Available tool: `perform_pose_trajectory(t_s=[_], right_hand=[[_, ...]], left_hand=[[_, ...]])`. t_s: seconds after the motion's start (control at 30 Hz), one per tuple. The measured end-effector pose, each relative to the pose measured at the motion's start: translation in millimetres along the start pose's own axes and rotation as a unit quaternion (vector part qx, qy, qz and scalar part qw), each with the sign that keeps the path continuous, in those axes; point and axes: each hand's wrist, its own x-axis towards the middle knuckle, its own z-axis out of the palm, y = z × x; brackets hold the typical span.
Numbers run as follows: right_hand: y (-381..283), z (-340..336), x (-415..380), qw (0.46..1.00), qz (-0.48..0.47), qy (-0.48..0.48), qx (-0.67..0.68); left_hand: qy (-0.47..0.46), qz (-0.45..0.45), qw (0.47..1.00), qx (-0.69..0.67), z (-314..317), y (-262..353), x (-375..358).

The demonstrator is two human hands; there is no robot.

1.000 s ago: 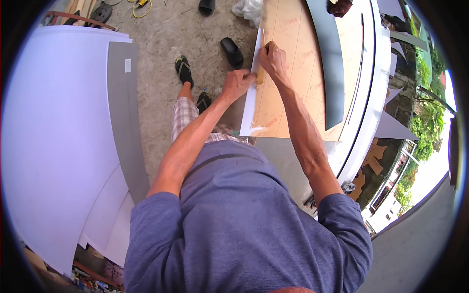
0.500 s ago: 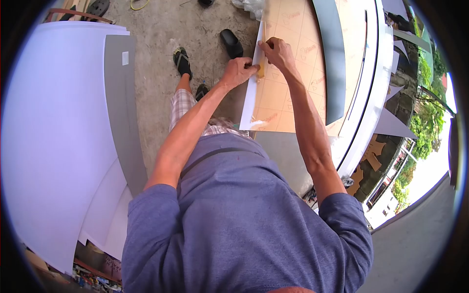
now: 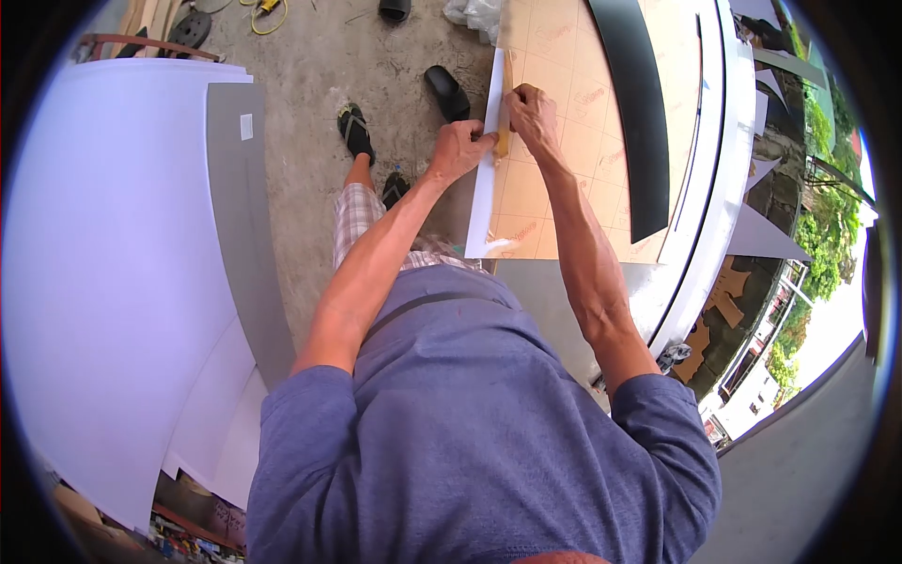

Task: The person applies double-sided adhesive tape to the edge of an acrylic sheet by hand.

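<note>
In front of me lies a flat sheet [image 3: 531, 188] faced with brown, red-printed paper. A bare white band [image 3: 480, 211] runs along its left edge, and a narrow tan strip [image 3: 503, 146] stands out beside that band. My left hand [image 3: 460, 150] is at the white edge, fingers bent together, the tips touching the lower part of the tan strip; what they pinch is hidden. Farther up, my right hand [image 3: 534, 117] is closed, its thumb and fingers pinched on the tan strip. A black curved strip [image 3: 639, 122] rests on the sheet to the right.
Large white sheets [image 3: 122, 263] and a grey strip [image 3: 240, 207] stand at my left. On the concrete floor [image 3: 310, 56] lie a black slipper [image 3: 446, 92], clear plastic [image 3: 472, 17] and a yellow cord [image 3: 268, 14]. A white curved edge [image 3: 728, 169] borders the work surface at right.
The view has shifted a little, so most things sit slightly lower. My right hand has moved slightly down the sheet and closer to the left hand. Both hands stay at the tan strip.
</note>
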Motion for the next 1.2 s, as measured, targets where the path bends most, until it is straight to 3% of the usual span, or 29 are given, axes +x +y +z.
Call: perform_pose_trajectory(t_s=[0.1,0.2,0.33,0.37,0.43,0.57,0.67,0.9,1.2], right_hand=[[5.4,0.3,9.2,0.992,-0.070,0.044,-0.097],[-19.5,-13.6,26.2,0.996,-0.028,0.041,-0.077],[-13.8,-7.9,44.7,0.988,-0.054,0.083,-0.120],[-12.9,-7.1,52.5,0.987,-0.103,0.078,-0.098],[-11.6,-8.6,59.0,0.978,-0.193,0.065,-0.053],[-15.4,-14.2,85.3,0.963,-0.255,0.006,-0.083],[-29.4,-27.5,95.6,0.951,-0.260,-0.062,-0.154],[-41.2,-40.5,101.9,0.940,-0.267,-0.154,-0.147],[-37.8,-38.8,111.6,0.918,-0.306,-0.167,-0.190]], left_hand=[[-0.005,-0.022,0.997,-0.076,-3.4,1.1,8.2],[-0.004,-0.029,0.998,-0.052,0.0,4.0,27.2],[0.006,-0.063,0.997,-0.037,2.7,8.7,47.5],[0.016,-0.057,0.997,-0.040,4.4,11.2,50.2],[0.024,-0.055,0.997,-0.040,4.2,19.5,49.0],[0.033,-0.042,0.997,-0.058,8.3,11.4,50.8],[0.030,-0.041,0.996,-0.080,10.9,6.3,52.0],[0.040,-0.026,0.995,-0.082,12.4,4.9,53.8],[0.055,-0.014,0.997,-0.056,11.8,8.7,53.5]])
